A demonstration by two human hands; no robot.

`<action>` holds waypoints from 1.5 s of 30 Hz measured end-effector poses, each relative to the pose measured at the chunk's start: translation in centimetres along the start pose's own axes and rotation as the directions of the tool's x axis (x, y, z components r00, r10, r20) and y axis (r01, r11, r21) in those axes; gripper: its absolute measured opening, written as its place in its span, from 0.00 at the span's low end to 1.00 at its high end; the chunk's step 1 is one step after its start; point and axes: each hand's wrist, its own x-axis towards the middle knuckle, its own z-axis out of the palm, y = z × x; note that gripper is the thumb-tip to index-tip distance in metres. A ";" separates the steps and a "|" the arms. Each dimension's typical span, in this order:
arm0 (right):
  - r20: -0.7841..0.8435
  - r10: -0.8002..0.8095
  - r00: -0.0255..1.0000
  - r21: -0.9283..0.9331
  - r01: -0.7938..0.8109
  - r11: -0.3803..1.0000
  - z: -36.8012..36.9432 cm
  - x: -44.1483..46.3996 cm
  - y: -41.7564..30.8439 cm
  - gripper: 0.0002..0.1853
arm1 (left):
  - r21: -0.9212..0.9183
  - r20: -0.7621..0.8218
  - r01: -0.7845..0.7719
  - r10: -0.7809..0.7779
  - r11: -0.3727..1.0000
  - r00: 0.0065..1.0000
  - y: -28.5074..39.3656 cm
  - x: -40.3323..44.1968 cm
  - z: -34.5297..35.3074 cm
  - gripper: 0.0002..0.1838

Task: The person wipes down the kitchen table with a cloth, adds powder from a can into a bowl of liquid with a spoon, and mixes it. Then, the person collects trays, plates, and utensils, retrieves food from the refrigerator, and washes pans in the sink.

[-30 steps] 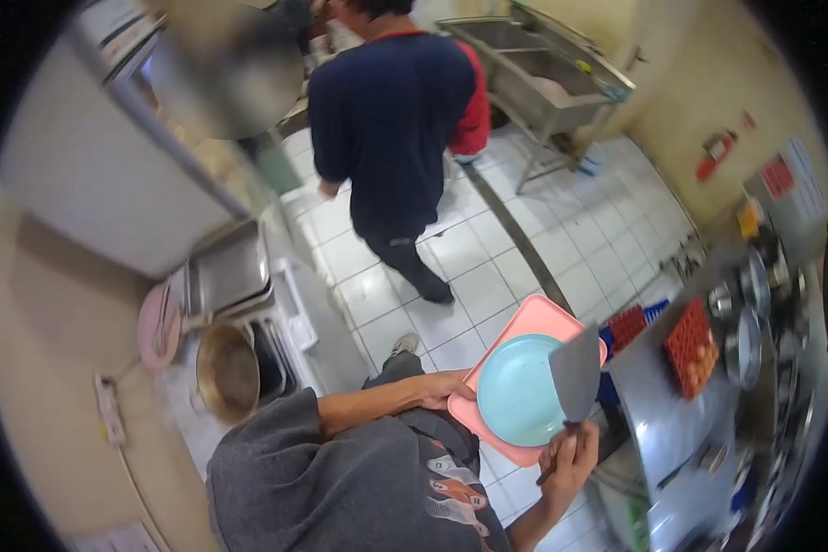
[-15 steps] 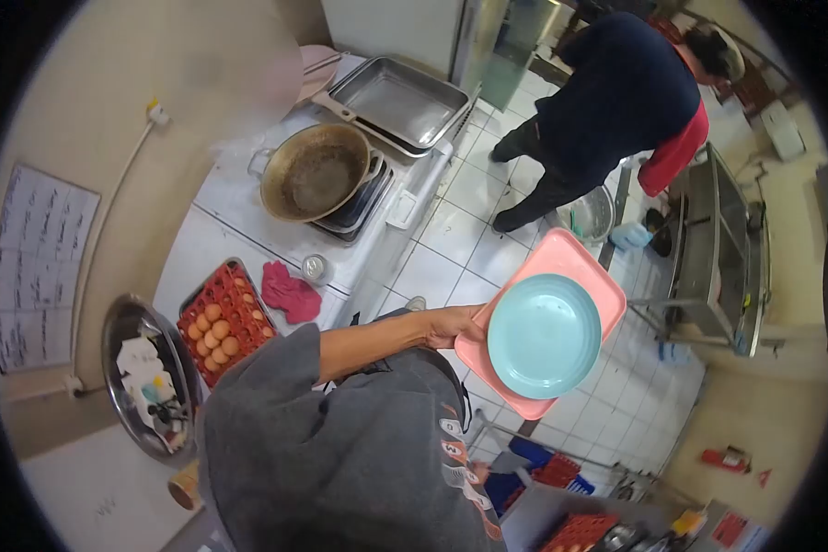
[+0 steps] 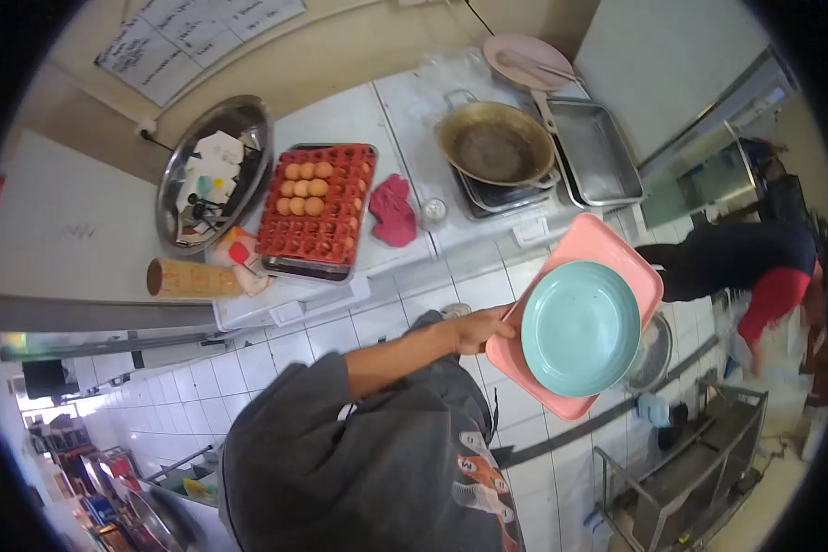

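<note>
My left hand (image 3: 484,330) grips the near left edge of a pink tray (image 3: 637,267), its fingers wrapped round the rim. On the tray sits a light blue plate (image 3: 581,328) with nothing on it. Beyond the tray, a brown wok (image 3: 497,145) stands on a stove (image 3: 501,198), and a metal pan (image 3: 598,152) lies to its right. My right hand is out of view.
Eggs (image 3: 304,189) sit in a red egg tray (image 3: 340,225) on the white counter (image 3: 327,120), near a red cloth (image 3: 393,212) and a metal bowl (image 3: 259,138). At the right, a person (image 3: 745,262) bends over near a metal sink stand (image 3: 699,469).
The view has swung left toward the counter with the wok and eggs. My right hand and the grey spatula seen above the plate a second ago have left view. The other person now bends lower.
</note>
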 end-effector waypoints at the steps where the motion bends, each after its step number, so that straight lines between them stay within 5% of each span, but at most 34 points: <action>1: 0.016 -0.004 1.000 -0.027 0.004 1.000 -1.5 1.5 -0.4 0.17 | 0.012 -0.004 -0.128 0.128 0.992 0.992 -0.7 -0.1 -2.1 0.42; 4: 0.077 -0.080 0.994 -0.080 0.086 0.993 -7.1 8.8 -2.0 0.17 | -0.020 -0.018 -0.295 0.295 0.955 0.955 0.2 -4.1 -0.7 0.36; 5: -0.135 -0.088 0.987 -0.101 0.074 0.992 -5.1 6.2 -6.0 0.15 | -0.063 -0.095 -0.319 0.313 0.946 0.945 0.3 -4.9 -1.3 0.33; 9: -0.058 -0.304 0.951 -0.061 0.301 0.952 -1.5 4.8 -14.5 0.14 | -0.009 -0.310 -0.474 0.448 0.880 0.838 3.5 -6.0 -4.7 0.27; 11: 0.040 -0.383 0.923 -0.037 0.385 0.922 1.8 4.3 -18.4 0.15 | -0.024 -0.341 -0.553 0.513 0.833 0.788 6.3 -6.5 -5.9 0.26; 14: -0.048 -0.461 0.886 -0.178 0.447 0.877 10.3 0.3 -24.7 0.17 | -0.049 -0.379 -0.656 0.594 0.753 0.710 9.9 -6.2 -7.8 0.25; 23: 0.280 -0.506 0.816 -0.248 0.571 0.783 26.7 -2.8 -34.2 0.21 | -0.037 -0.462 -0.882 0.774 0.470 0.432 23.7 -1.6 -17.7 0.25; 32: 0.165 -0.422 0.891 -0.348 0.453 0.821 27.5 -2.2 -41.7 0.18 | 0.049 -0.601 -0.976 0.786 0.214 0.143 30.5 3.0 -26.4 0.31; 36: 0.180 -0.396 0.900 -0.361 0.435 0.825 26.5 0.7 -44.3 0.20 | -0.026 -0.652 -0.969 0.731 0.247 0.204 32.0 4.1 -33.5 0.40; 39: 0.172 -0.386 0.906 -0.388 0.423 0.819 26.5 2.0 -46.3 0.21 | 0.123 -0.649 -0.975 0.758 0.186 0.063 33.7 4.6 -35.8 0.26; 45: 0.147 -0.336 0.930 -0.375 0.367 0.851 25.5 3.0 -45.8 0.21 | 0.030 -0.778 -0.993 0.626 0.117 0.050 36.5 6.6 -38.2 0.27</action>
